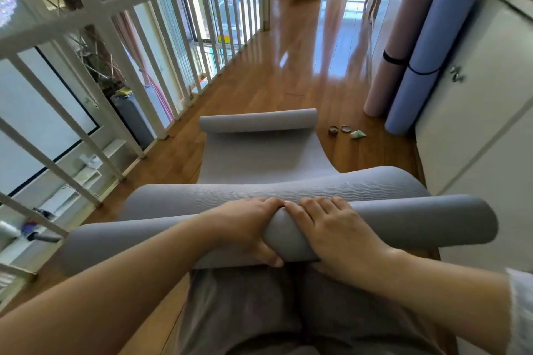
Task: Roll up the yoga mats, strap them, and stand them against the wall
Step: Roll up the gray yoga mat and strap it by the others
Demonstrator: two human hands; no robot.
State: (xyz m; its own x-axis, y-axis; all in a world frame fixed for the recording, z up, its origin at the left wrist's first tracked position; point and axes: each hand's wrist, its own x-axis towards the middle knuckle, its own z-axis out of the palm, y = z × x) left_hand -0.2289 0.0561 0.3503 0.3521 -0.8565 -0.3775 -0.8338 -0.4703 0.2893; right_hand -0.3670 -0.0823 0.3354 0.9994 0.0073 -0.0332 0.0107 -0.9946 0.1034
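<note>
Item: grey mat [432, 222], foam, finely ribbed face, matte.

Position: the rolled part lies crosswise at 6 o'clock, over the person's lap. The unrolled run stretches along the wooden floor [288, 72] toward 12 o'clock and ends in a loose curl.

Grip: the left hand [248, 228] wraps the roll at its middle, fingers over the top and thumb underneath. The right hand [337, 228] lies just beside it, fingers bent along the curve, thumb hidden.

Handling, judged: light, soft and springy, probably prone to unwinding if released. The ribbing should give friction. With both hands at the centre, the ends may telescope, so hands set wider apart would probably roll it more evenly.

Companion pieces at 2 o'clock: pink mat [395, 37] and blue mat [432, 37], smooth cylinders. Each is banded by a dark strap and stands against the white cabinet [476, 101].
</note>
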